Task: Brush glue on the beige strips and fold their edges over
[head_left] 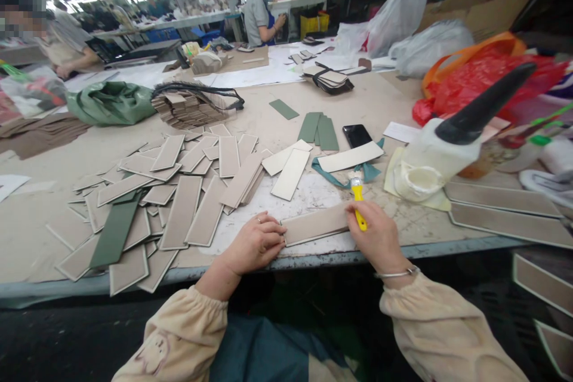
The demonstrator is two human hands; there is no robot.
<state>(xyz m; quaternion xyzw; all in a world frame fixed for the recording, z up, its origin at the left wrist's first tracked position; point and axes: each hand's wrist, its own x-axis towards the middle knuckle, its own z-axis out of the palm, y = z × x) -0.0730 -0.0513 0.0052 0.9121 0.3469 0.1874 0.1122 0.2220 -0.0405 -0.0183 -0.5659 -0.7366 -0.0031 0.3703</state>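
Observation:
A beige strip [316, 225] with a pale edge lies near the table's front edge, with another layer showing under its right part. My left hand [262, 240] has its fingers closed on the strip's left end. At the other end is my right hand [373, 230], wrapped round a brush with a yellow handle [358, 197], its fingertips touching the strip. The brush points away from me, bristles by a teal cloth [329, 176]. Two whitish strips [290, 174] lie behind my left hand, and a heap of beige pieces [181, 209] spreads to the left.
A white container [441, 158] with a black spout stands at right, near red and orange bags [483, 80]. Green pieces [319, 130] and a black phone [357, 135] lie mid-table. Behind are a strapped stack [192, 108], a green bag [110, 101] and people at other tables.

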